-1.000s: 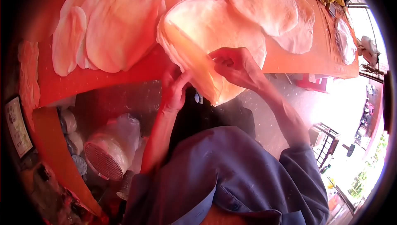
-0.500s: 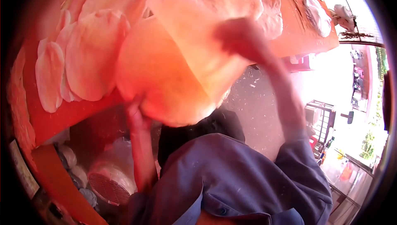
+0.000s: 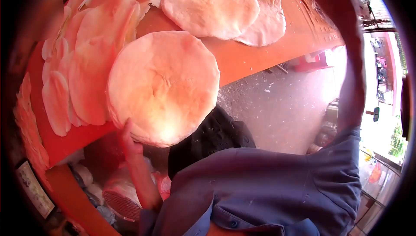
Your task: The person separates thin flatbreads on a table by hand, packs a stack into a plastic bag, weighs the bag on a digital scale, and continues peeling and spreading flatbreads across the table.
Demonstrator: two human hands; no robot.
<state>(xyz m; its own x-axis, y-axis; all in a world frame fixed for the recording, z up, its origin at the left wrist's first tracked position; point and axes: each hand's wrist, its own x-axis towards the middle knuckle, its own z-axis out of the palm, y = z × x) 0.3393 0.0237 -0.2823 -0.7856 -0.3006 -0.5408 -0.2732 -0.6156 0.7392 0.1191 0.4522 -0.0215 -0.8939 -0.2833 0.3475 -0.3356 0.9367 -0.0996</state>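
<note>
A pale round sheet, like flat dough (image 3: 164, 84), lies over other layers whose edges show at its lower left. It overhangs the front edge of the orange table (image 3: 247, 65). At its lower left rim is my left hand (image 3: 129, 143), with one digit over the top and the other fingers hidden beneath, closed on the rim. My right arm stretches up the right side to the top edge, and its hand is out of view.
More pale rounds (image 3: 210, 6) lie at the back of the table. Overlapping long sheets (image 3: 97, 58) cover its left part. Below are a wrapped basket (image 3: 123, 197) and the speckled floor (image 3: 277, 106). A pink stool (image 3: 313, 61) stands beyond the table edge.
The top sheet, folded and then lifted and blurred, now lies flat and round. My right hand has left it and moved up out of view. My left hand has shifted left with the rim.
</note>
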